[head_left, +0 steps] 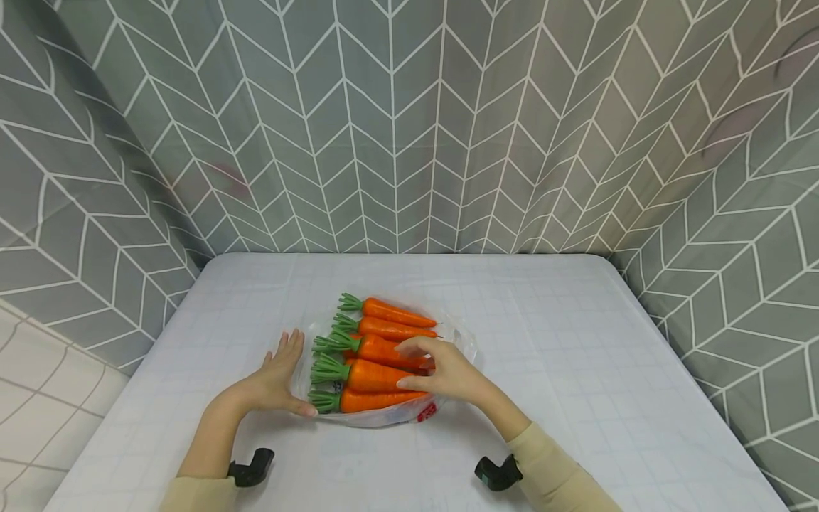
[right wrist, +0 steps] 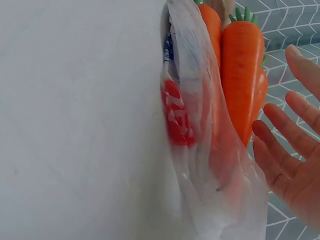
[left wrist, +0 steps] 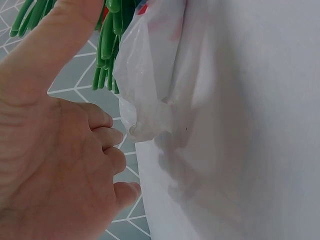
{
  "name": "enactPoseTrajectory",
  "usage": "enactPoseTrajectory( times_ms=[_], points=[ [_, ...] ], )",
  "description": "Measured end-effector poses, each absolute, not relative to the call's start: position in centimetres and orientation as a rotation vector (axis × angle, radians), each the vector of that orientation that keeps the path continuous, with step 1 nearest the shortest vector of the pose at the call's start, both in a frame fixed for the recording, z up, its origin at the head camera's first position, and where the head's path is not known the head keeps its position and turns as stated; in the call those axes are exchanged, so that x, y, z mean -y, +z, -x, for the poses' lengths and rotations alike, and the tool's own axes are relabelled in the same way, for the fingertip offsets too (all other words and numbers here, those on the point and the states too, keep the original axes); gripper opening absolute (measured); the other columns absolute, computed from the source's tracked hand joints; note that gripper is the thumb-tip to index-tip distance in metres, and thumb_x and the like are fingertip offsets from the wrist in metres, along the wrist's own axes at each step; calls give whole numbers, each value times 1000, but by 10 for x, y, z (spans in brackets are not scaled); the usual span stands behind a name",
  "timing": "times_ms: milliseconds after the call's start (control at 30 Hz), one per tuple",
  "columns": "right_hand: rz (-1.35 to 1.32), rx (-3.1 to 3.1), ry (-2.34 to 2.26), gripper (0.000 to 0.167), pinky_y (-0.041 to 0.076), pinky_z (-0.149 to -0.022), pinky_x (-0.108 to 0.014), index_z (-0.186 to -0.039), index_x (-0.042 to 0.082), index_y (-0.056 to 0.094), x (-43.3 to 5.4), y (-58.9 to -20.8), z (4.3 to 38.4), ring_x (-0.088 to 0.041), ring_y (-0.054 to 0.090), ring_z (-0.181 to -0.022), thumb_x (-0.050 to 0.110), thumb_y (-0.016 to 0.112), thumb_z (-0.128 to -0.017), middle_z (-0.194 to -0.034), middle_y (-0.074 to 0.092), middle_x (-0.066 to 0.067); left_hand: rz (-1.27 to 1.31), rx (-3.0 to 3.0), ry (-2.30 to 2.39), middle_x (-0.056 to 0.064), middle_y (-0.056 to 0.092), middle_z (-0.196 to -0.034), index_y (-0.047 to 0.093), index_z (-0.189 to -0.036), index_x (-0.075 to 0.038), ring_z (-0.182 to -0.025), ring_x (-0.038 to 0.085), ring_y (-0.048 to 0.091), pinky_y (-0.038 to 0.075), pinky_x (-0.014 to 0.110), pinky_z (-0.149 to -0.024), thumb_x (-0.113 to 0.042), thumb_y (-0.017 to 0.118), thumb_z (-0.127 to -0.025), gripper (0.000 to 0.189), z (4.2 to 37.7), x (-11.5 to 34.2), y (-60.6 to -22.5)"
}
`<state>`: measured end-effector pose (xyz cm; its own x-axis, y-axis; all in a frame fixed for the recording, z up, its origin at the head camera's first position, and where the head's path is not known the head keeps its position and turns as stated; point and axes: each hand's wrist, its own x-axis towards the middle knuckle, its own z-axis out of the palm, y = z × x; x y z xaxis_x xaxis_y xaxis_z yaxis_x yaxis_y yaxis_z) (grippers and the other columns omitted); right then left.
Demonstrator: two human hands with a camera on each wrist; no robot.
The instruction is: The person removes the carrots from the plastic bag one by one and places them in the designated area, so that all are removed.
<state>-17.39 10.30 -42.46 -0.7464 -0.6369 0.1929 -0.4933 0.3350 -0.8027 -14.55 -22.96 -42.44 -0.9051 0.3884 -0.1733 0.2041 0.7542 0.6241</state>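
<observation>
Several orange carrots [head_left: 377, 377] with green stem ends lie in a row on a thin, clear plastic bag [head_left: 367, 418] with red print. Their stem ends point left and their tips right. My left hand [head_left: 270, 382], fingers straight and thumb spread, is at the bag's left edge beside the green stems [left wrist: 107, 50]. Over the tip ends, my right hand [head_left: 451, 371] hovers with loosely bent fingers. In the right wrist view those fingers [right wrist: 287, 132] are relaxed and grip nothing, close beside a carrot [right wrist: 241, 75]. Whether they touch it, I cannot tell.
A white cloth covers the table [head_left: 576, 355] under the bag. Grey curtains [head_left: 409, 128] with white zigzag lines stand behind and at both sides. Black camera mounts [head_left: 499, 473] sit on both wrists.
</observation>
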Motion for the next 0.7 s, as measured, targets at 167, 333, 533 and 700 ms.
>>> enactPoseTrajectory(
  times_ms=[167,333,533,700],
  points=[
    [1053,-2481,-1360,47,52,-90,-37,-119,8,62,-99,-428,173,-19,60,-105,29,79,-81,-114,66,-2,-462,-2665,898,39,-4,-151,4,-144,20,-139,51,-12,-3,71,-105,-38,92,-55,138,146,230,-425],
    [1046,-2519,-1353,43,51,-91,-34,-117,9,64,-95,-433,171,-16,61,-103,28,79,-81,-112,67,1,-466,-2667,887,38,-4,-151,4,-144,20,-139,51,-12,-3,71,-105,-39,92,-55,138,147,231,-426],
    [1025,-2512,-1354,40,52,-87,-32,-115,11,65,-92,-440,168,-15,62,-97,25,80,-80,-110,67,3,-463,-2668,883,38,-4,-152,4,-145,19,-139,51,-11,-3,71,-105,-40,92,-56,138,148,231,-428],
    [1036,-2564,-1282,37,52,-83,-29,-113,11,66,-91,-443,164,-9,60,-92,13,80,-79,-110,67,4,-463,-2673,878,37,-4,-152,4,-145,18,-139,51,-11,-3,71,-105,-40,92,-55,138,148,232,-431]
  ],
)
